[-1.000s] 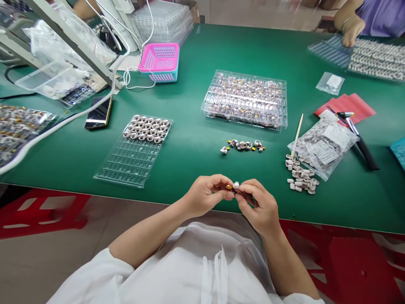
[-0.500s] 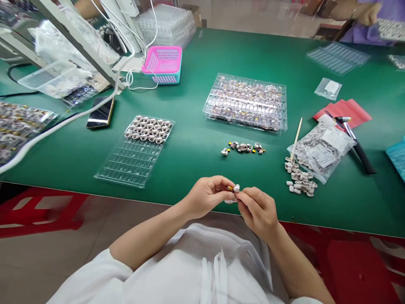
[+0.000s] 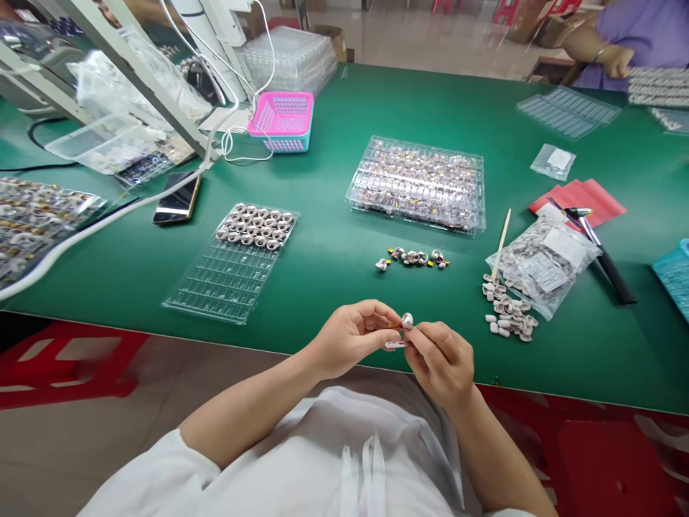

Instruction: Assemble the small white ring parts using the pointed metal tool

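Note:
Both hands meet close above the table's near edge, around a small shiny pale earbud shell (image 3: pixel 408 320) with a bit of yellow-orange flex strip. My left hand (image 3: pixel 349 336) pinches at the strip side with thumb and forefinger. On the other side, the fingertips of my right hand (image 3: pixel 442 355) press on the shell. Beneath it shows a flat white-and-red piece (image 3: pixel 397 345), partly hidden by the fingers. Just beyond lie several similar shells with yellow strips (image 3: pixel 412 258). To the right sits a heap of loose beige shell parts (image 3: pixel 511 316).
A clear tray (image 3: pixel 220 276) partly filled with shells lies left. A loaded clear tray stack (image 3: pixel 417 183) stands ahead. At right are a plastic bag of parts (image 3: pixel 546 255), a wooden stick (image 3: pixel 502 240) and a black-handled hammer (image 3: pixel 613 266). A co-worker's hand (image 3: pixel 616 61) is far right.
The shell between my fingers has turned, showing more of its glossy side and less yellow strip. My view has shifted slightly. The co-worker's hand at far right has moved.

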Demonstrator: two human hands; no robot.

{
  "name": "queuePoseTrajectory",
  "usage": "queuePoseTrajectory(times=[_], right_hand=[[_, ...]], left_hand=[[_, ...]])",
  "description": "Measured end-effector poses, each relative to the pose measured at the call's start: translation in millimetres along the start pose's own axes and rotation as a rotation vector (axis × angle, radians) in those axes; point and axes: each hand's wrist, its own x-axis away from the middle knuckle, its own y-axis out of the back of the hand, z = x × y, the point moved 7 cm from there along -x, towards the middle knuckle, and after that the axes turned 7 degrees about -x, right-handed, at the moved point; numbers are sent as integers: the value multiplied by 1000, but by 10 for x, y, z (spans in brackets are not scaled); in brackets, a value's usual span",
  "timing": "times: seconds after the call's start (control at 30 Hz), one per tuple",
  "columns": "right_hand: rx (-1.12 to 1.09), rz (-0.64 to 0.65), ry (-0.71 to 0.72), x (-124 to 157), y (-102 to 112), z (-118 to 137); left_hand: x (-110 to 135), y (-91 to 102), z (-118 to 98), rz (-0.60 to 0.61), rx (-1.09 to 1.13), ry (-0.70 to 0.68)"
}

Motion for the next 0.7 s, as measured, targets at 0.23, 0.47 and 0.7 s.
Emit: queuePoseTrajectory(times=[0.23, 0.47, 0.7], right_hand=[[50, 54, 55, -2, 3, 15], [123, 100, 133, -17, -20, 32], [42, 4, 141, 41, 58, 0]], left_hand=[[-31, 124, -45, -69, -210, -9], [-30, 101, -73, -28, -392, -41], [67, -63, -108, 240, -478, -185]])
